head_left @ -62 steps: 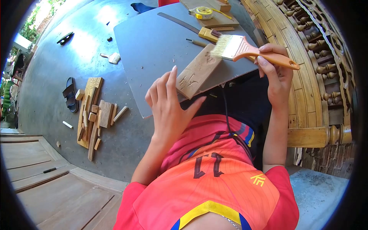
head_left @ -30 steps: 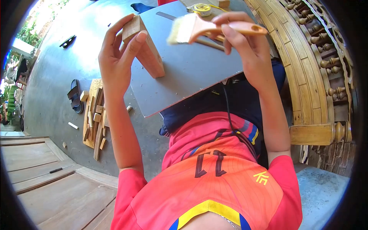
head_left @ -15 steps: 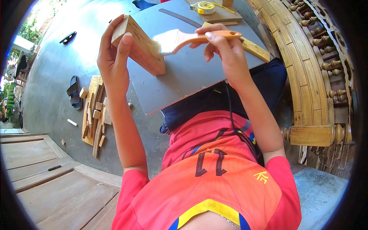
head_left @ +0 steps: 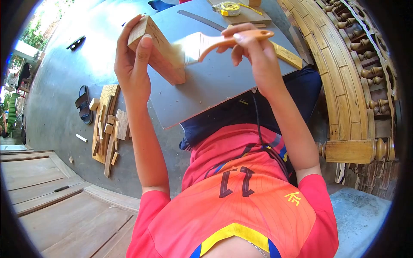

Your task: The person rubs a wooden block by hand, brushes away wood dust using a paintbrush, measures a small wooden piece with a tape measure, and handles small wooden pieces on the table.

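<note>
Where the desk [head_left: 211, 81] runs out at its left edge, I have the left hand [head_left: 132, 73] holding a wooden block [head_left: 162, 60], fingers and thumb spread around its upper end. The block leans, its lower end near that edge; I can't tell whether it touches the desktop. The right hand [head_left: 260, 58] holds an orange-handled brush [head_left: 203, 45] in a narrow pinch, its pale bristles blurred against the block's carved face. By the far right corner I see a yellow tape measure [head_left: 228, 8] on a wooden board [head_left: 250, 19], with a dark flat strip [head_left: 202, 19] toward the far edge. A yellowish wood piece [head_left: 287, 56] lies along the right edge.
</note>
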`<state>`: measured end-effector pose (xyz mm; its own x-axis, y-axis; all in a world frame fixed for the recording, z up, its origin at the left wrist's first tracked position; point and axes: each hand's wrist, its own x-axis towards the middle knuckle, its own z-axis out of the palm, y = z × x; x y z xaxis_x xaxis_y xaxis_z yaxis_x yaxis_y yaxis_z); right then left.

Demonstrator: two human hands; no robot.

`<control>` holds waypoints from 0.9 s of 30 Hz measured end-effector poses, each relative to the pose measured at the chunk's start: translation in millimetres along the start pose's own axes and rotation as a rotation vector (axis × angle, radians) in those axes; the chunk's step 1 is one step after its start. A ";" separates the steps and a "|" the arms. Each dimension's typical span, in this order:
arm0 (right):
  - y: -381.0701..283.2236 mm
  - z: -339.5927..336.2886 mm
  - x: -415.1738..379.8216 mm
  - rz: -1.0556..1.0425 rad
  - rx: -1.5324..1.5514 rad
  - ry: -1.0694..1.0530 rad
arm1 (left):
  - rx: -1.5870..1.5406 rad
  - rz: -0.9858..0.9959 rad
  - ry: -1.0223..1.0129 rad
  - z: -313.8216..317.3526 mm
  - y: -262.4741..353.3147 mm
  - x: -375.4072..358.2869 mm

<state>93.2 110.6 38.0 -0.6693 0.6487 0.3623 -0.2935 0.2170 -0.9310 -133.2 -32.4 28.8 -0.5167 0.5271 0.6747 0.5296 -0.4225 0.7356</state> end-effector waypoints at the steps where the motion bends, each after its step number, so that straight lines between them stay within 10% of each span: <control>1: 5.2 0.8 -3.1 0.006 -0.047 -0.009 | 0.006 -0.001 0.012 -0.8 -0.6 -0.2; 27: -3.4 9.7 -9.3 -0.045 -0.032 0.012 | -0.071 0.019 -0.049 14.2 10.4 -7.4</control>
<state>93.8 96.7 38.2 -0.6478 0.6463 0.4033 -0.3007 0.2694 -0.9149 -114.3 -30.2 30.6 -0.4726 0.5534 0.6858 0.4887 -0.4830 0.7265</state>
